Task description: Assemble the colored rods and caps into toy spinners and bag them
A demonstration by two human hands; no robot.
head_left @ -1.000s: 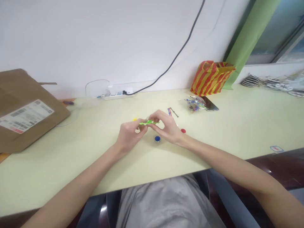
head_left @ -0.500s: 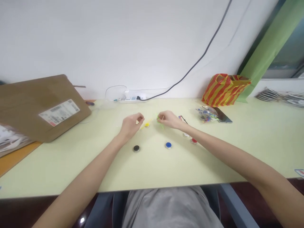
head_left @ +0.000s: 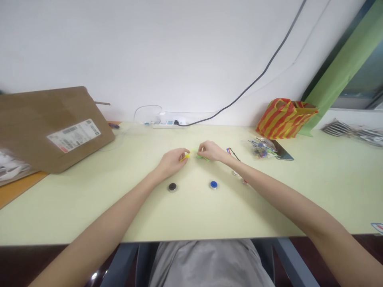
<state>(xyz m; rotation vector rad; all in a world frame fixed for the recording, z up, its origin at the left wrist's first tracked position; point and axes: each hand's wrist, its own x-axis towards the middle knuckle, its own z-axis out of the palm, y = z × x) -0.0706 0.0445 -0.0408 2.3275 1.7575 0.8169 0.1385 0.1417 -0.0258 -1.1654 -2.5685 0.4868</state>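
My left hand is closed in a pinch on a small yellow piece, low over the table. A short gap to the right, my right hand has its fingertips pressed together on a thin lime-green strip. A paler yellow-green bit lies between the two hands, too small to make out. Nearer to me stand a round black-topped disc and a blue-topped disc, both with clear bases. Under my right forearm a white disc and a red one show in part.
Thin red, blue and black strips lie beyond my right forearm. Farther right are a clear bag of coloured pieces, a phone and a striped bag. A cardboard parcel leans at left; a power strip sits by the wall.
My left hand has moved right and down onto the yellow piece, which lay just beside it before. My right hand stays nearly in place with the green strip, now lower. The view has shifted slightly.
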